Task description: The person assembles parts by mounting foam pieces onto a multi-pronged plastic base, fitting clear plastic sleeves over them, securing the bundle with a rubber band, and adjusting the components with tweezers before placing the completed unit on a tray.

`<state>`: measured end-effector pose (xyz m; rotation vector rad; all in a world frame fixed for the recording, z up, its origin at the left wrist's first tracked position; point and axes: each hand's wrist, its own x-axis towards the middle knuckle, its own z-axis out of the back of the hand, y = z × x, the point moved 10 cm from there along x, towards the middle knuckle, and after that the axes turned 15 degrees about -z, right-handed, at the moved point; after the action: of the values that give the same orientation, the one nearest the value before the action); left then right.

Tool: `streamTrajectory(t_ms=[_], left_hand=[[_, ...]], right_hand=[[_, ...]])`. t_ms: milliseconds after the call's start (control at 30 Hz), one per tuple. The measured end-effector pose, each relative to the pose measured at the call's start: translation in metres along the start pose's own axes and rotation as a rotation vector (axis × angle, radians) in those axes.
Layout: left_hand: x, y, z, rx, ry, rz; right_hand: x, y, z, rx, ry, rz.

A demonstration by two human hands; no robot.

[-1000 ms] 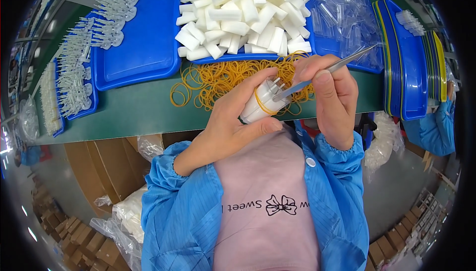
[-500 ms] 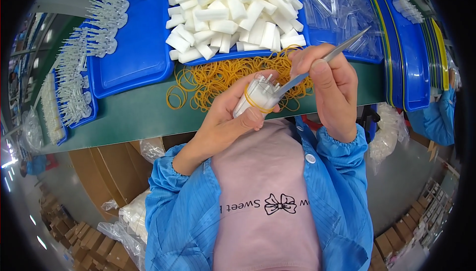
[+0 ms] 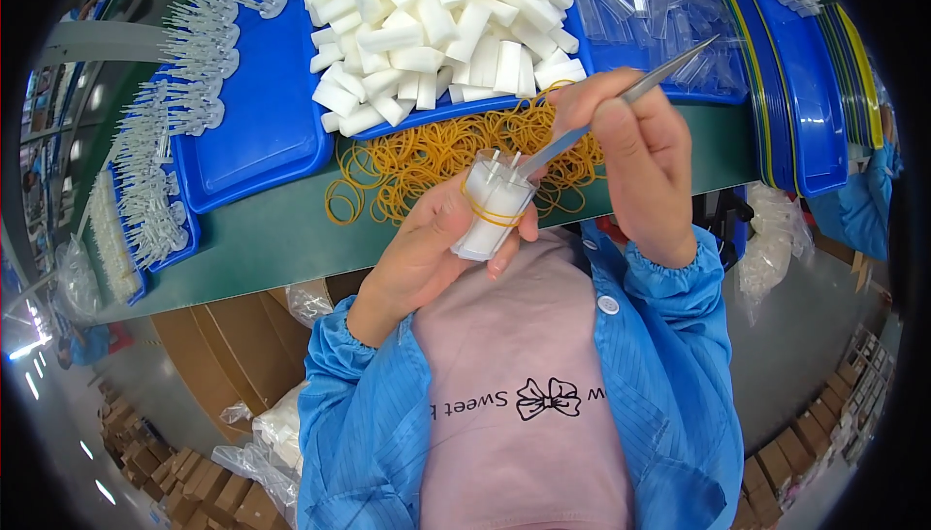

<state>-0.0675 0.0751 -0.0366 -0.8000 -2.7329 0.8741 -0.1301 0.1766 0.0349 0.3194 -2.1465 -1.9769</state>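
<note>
My left hand (image 3: 412,249) is closed around a small bundle (image 3: 482,234) of transparent plastic and white foam. An orange rubber band (image 3: 493,212) circles its upper part, and thin white prongs stick out of its top. In my right hand (image 3: 640,161) is a pair of metal tweezers (image 3: 671,66), gripped between thumb and fingers. Their lower end touches or lies just beside the bundle's top rim; which of these I cannot tell. Just beyond both hands lies a heap of orange rubber bands (image 3: 388,176) on the green table (image 3: 281,239).
White foam blocks (image 3: 412,35) are piled on a blue tray behind the bands. Transparent plastic pieces (image 3: 645,6) fill a tray to their right. White pronged parts (image 3: 194,64) line the left, beside a blue tray (image 3: 257,137). Stacked trays (image 3: 810,94) stand at right.
My left hand has turned the bundle more upright and lowered it slightly, its fingers shifting around it. The tweezers have moved a little to the left and stay at the bundle's top.
</note>
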Motion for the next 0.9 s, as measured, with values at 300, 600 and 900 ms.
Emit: streamTrajectory(t_ms=[300,600,900], left_hand=[[0.005,0.005,0.003,-0.022,-0.115,0.014],[0.003,0.008,0.007,0.075,-0.143,0.049],[0.002,0.010,0.002,0.001,-0.110,0.068]], right_hand=[[0.003,-0.004,0.002,0.017,0.031,-0.068],[-0.001,0.001,-0.004,-0.063,0.073,-0.022],[0.000,-0.005,0.018,0.064,-0.007,0.010]])
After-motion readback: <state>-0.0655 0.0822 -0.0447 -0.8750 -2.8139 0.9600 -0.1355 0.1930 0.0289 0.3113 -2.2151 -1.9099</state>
